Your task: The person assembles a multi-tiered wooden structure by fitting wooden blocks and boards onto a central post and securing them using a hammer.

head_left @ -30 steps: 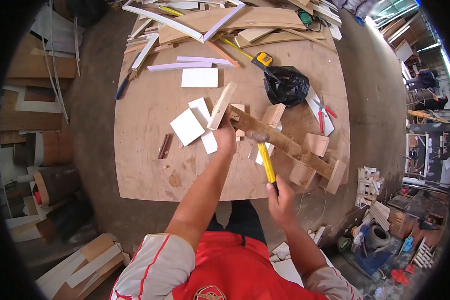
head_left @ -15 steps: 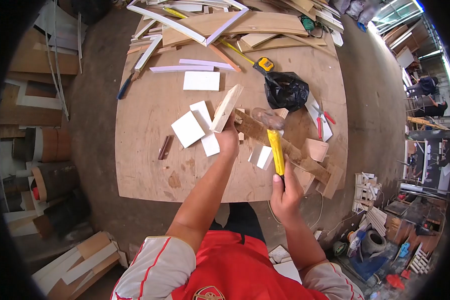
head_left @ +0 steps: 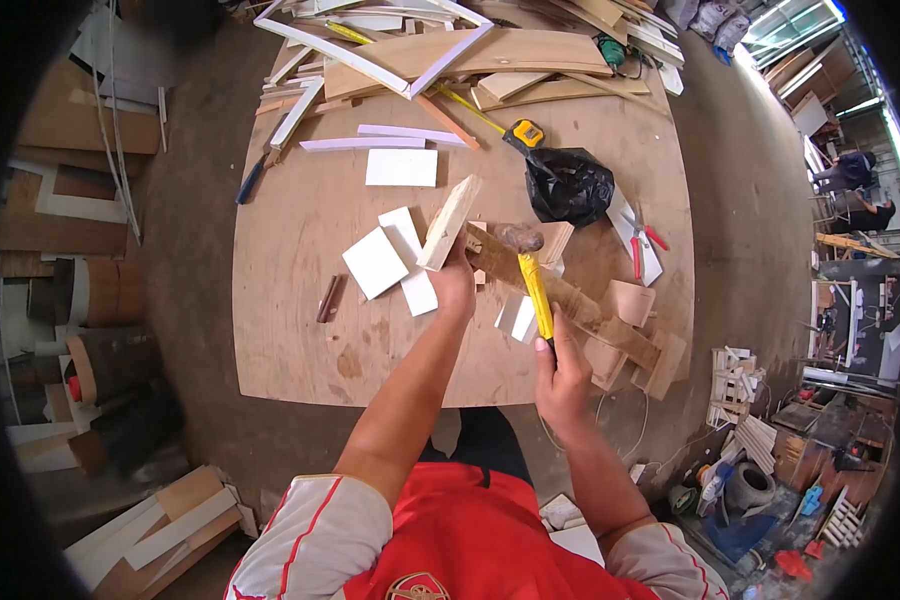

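Observation:
My left hand is closed around one end of a wooden frame, just below its pale upright end block. A rough brown plank runs from that block down to the right, to a second block near the table's right edge. In my right hand is a hammer with a yellow handle, gripped low near its black end. The hammer's blurred head is over the plank, close to the left block; whether they touch I cannot tell. White blocks lie left of my left hand.
On the plywood table are a black plastic bag, a tape measure, red-handled pliers, a blue-handled tool and brown sticks. Wood strips pile up along the far edge. People are at far right.
My right hand and the hammer have shifted left, bringing the hammer head nearer the left end block. My left hand keeps its hold on the wooden frame, nearly still.

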The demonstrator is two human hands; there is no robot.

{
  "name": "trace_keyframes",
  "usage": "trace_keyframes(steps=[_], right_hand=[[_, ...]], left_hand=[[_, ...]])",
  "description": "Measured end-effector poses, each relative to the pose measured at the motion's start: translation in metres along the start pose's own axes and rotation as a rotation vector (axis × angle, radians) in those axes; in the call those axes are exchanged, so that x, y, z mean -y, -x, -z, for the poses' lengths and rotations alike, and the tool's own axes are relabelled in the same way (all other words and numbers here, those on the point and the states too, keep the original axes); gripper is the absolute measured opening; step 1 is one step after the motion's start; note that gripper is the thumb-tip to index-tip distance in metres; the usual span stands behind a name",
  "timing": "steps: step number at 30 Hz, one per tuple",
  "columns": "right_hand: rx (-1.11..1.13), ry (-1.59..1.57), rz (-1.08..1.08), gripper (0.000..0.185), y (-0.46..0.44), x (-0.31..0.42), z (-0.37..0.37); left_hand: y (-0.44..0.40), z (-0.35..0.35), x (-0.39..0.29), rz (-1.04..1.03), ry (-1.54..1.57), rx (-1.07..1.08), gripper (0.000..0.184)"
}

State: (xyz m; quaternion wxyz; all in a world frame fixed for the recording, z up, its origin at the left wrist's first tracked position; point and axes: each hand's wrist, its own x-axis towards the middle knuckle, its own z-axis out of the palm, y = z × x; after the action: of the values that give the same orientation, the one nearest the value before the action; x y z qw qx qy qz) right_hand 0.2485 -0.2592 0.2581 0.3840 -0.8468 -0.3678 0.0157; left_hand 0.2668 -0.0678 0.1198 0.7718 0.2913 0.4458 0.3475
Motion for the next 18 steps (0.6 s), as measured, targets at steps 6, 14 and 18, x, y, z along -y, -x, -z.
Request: trace_keyframes(steps=[6,14,18], right_hand=[[-0.057,-0.018,0.033,0.05,0.009,0.009,-0.002],[0.062,-0.002,-0.1,0.049,0.012,-0.004,-0.022],[-0.157,-0.058,0.005,0.048,0.021,0.008,-0.012]], left_hand=[[-0.003,-0.006,0.001,-0.049,-0.102,-0.014,0.038],[0.0,-0.009,-0.002,-0.024,-0.073,-0.058,0.034],[0.005,-0.007,0.001,-0.065,-0.052,-0.089,0.033]])
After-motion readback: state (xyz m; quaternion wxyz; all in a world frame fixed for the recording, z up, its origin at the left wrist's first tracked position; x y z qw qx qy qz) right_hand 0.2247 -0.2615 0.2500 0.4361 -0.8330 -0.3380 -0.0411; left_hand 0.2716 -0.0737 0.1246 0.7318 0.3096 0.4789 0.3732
